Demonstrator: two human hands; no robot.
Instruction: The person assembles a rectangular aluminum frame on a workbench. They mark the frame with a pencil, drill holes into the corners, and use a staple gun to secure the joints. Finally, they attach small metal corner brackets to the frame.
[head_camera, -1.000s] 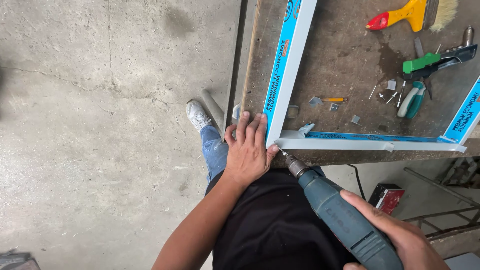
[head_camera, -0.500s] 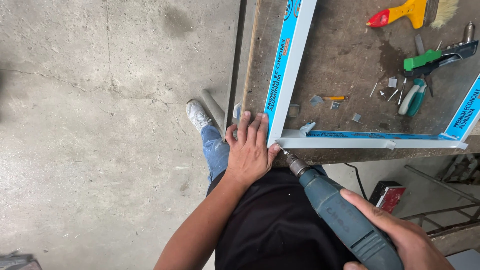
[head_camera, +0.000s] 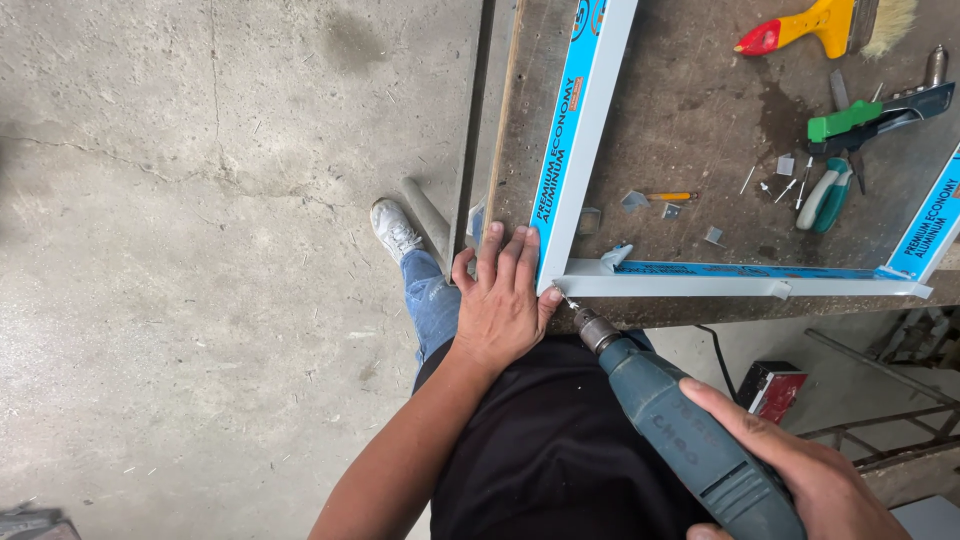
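White aluminium frame with blue protective film (head_camera: 585, 140): corner at near edge of worn brown workbench (head_camera: 690, 120). Left hand (head_camera: 500, 300), fingers together, flat, pins it steady. Right hand (head_camera: 800, 470) wraps grey-blue electric drill (head_camera: 670, 420), bit at corner joint.

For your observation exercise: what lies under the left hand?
The left hand presses on the aluminium frame's corner and the workbench edge. The surface directly beneath the palm is covered.

Frame (head_camera: 585, 150) lying on the workbench (head_camera: 690, 100), its corner at the near edge. Left hand (head_camera: 500, 300) just left of that corner; drill (head_camera: 680, 440), in the right hand (head_camera: 800, 480), below it. Brush (head_camera: 830, 20) and pliers (head_camera: 825, 195) inside the frame, farther right.
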